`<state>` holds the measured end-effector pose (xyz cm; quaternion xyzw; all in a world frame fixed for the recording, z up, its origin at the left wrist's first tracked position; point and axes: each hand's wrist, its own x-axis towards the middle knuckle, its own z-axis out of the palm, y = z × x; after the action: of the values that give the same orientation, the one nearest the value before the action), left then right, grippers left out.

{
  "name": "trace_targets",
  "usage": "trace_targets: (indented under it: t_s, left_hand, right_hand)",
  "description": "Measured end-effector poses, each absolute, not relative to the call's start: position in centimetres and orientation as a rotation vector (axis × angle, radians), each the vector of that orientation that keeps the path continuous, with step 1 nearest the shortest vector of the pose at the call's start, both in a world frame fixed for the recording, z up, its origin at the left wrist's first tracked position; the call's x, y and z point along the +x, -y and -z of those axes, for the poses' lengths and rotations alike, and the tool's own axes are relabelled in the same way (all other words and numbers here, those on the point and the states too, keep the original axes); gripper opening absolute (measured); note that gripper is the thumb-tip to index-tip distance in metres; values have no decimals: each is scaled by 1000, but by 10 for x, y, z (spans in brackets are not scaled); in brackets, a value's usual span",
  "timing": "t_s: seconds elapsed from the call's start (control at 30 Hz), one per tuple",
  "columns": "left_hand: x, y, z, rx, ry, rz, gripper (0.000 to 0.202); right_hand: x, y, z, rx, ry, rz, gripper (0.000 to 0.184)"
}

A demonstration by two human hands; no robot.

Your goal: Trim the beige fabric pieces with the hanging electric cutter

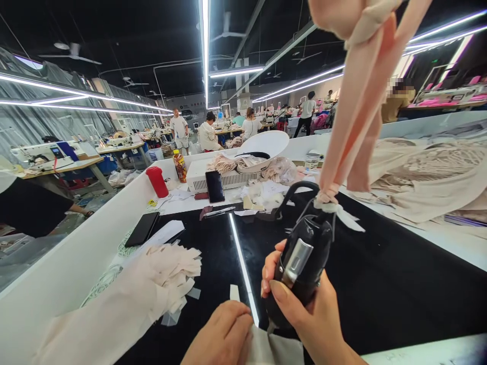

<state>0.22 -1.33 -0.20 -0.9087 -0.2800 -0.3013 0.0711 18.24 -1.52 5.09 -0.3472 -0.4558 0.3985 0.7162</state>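
Our right hand (319, 312) wraps a black, rounded tool (307, 279) with a silver metal piece (299, 257); our left hand (224, 329), fingers together, adjoins smooth beige cloth (274, 350) below the tool, pinch unclear.

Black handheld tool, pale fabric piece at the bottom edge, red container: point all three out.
Black handheld tool (300, 257): head view, on the silver plate on its body.
Pale fabric piece (276, 350): head view, on its uncovered part.
Red container (157, 183): head view, on its side.
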Motion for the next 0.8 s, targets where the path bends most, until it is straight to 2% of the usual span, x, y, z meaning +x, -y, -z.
trace_targets:
  t_s: [0.13,0.8]
  left_hand:
    - [-4,8,8,-2790,796,861,43]
    - [-12,17,10,-2564,661,736,41]
  right_hand:
    - [181,16,-51,-751,983,-893,35]
    - [190,16,-45,-738,1135,-835,29]
